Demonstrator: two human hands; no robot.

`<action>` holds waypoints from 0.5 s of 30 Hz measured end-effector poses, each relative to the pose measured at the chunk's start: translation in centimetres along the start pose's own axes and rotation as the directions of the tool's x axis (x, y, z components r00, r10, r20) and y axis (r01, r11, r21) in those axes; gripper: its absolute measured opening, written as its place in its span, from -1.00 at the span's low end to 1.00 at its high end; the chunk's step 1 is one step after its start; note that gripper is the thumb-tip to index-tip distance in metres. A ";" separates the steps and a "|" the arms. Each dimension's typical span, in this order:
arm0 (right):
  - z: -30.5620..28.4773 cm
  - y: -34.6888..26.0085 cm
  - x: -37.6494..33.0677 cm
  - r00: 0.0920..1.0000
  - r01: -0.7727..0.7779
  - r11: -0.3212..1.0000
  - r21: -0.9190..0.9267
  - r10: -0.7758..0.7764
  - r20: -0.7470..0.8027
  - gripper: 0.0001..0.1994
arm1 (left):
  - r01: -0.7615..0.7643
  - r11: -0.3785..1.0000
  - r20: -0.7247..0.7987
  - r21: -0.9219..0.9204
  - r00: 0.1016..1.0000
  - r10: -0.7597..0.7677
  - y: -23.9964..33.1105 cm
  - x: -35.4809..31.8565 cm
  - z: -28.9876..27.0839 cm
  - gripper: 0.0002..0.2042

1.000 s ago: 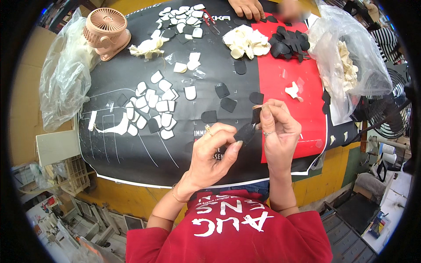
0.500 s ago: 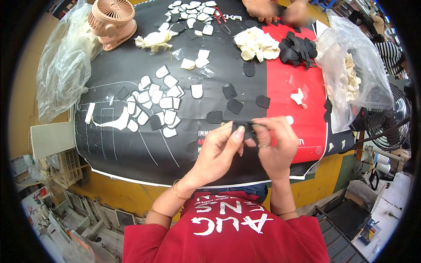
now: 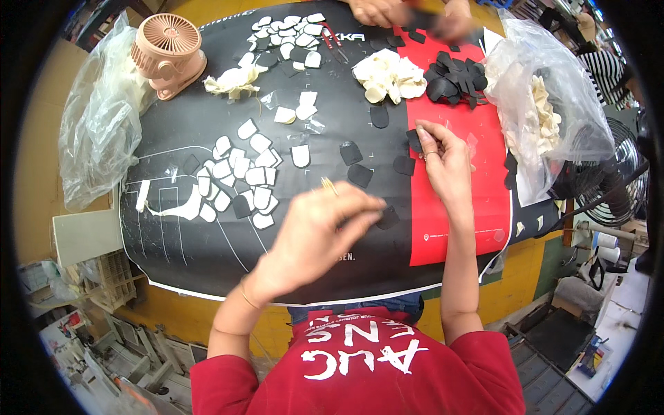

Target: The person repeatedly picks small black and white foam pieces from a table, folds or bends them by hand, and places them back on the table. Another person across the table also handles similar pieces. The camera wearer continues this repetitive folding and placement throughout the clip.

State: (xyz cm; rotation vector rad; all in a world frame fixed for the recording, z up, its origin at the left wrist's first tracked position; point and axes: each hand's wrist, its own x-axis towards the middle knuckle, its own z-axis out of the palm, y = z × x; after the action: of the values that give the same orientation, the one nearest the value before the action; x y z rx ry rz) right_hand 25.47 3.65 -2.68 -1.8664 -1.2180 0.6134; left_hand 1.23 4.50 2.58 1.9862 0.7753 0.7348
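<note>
Table fills most of the view: black printed mat [image 3: 187, 259] with white lines and lettering, red panel [image 3: 460, 211] on its right side, pale border along the near edge. Yellow area below that edge. Room is cluttered: cardboard [image 3: 48, 117] at far left, crate [image 3: 111, 277] lower left, white spools [image 3: 609, 252] at right.

Clear plastic bag [image 3: 97, 149] at the left edge, second clear bag [image 3: 588, 97] at the right with cream pieces inside. Black-caged fan [image 3: 619, 169] beyond the right edge; pink desk fan [image 3: 169, 52] at the far left corner.

Left hand [image 3: 318, 232] blurred, low over the mat, fingers half curled; tips at a dark patch [image 3: 389, 218], can't tell if gripped. Right hand [image 3: 446, 155] over the red panel, thumb and finger pinching a black patch [image 3: 414, 141] near the black/red seam. Co-worker's hands [image 3: 377, 10] at the far edge, one blurred.

Cream pile [image 3: 389, 75] beside black pile [image 3: 456, 79]. White patches [image 3: 241, 167] clustered mid-left, more farther back. Red-handled tool [image 3: 333, 43] by that far group.
</note>
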 end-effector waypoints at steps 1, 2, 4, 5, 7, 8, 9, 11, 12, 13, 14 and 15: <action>0.3 0.0 0.1 1.000 0.014 0.999 0.052 -0.013 -0.018 -0.73 | 0.058 0.998 0.041 0.026 0.997 -0.059 -0.2 1.1 -1.1 -0.83; 0.5 -0.1 0.2 0.997 0.067 0.991 -0.113 -0.071 -0.028 -0.73 | 0.077 0.997 0.057 0.030 0.995 -0.079 -0.5 2.4 -2.1 -0.84; 0.2 -0.3 0.2 0.978 0.180 0.903 -0.391 -0.205 -0.024 -0.72 | 0.073 0.989 0.152 0.131 0.984 -0.093 -1.6 5.3 -3.1 -0.84; -0.1 -0.5 -0.1 0.956 0.230 0.882 -0.411 -0.285 -0.076 -0.70 | 0.072 0.958 0.219 0.278 0.966 -0.136 -2.2 6.6 -3.3 -0.83; -1.5 -0.8 -0.9 0.962 0.168 0.869 -0.466 -0.248 -0.114 -0.69 | -0.023 0.944 0.284 0.330 0.956 -0.076 -3.6 8.5 -2.9 -0.80; -2.4 -0.8 -1.4 0.965 0.136 0.860 -0.493 -0.228 -0.131 -0.69 | -0.042 0.930 0.295 0.366 0.953 -0.073 -4.2 9.2 -2.5 -0.80; -3.6 -0.8 -2.0 0.975 0.115 0.911 -0.396 -0.179 -0.129 -0.71 | -0.107 0.919 0.290 0.379 0.957 -0.009 -4.8 9.7 -2.1 -0.77; -5.9 -0.6 -3.2 0.984 -0.002 0.926 -0.378 -0.067 -0.167 -0.74 | -0.175 0.856 0.284 0.487 0.958 0.035 -5.5 10.2 -1.7 -0.70; -7.0 -0.4 -3.8 0.979 0.002 0.933 -0.360 -0.075 -0.187 -0.75 | -0.174 0.807 0.277 0.565 0.961 0.013 -5.7 10.4 -1.7 -0.68; -8.0 -0.1 -4.5 0.968 0.014 0.929 -0.369 -0.106 -0.229 -0.78 | -0.152 0.780 0.262 0.607 0.965 -0.016 -5.8 10.3 -1.7 -0.67; -8.8 0.4 -4.9 0.963 -0.077 0.923 -0.377 -0.030 -0.269 -0.78 | -0.142 0.766 0.229 0.627 0.973 -0.007 -5.7 10.1 -1.7 -0.66; -9.5 0.9 -5.5 0.953 -0.115 0.914 -0.388 -0.008 -0.303 -0.78 | -0.118 0.756 0.208 0.644 0.978 -0.024 -5.7 9.9 -1.8 -0.66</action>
State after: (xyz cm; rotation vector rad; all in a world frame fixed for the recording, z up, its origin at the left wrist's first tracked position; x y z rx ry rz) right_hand 30.75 -4.98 1.76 -2.2433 -1.1515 0.0944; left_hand 4.78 15.28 0.53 2.6723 0.9438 0.2750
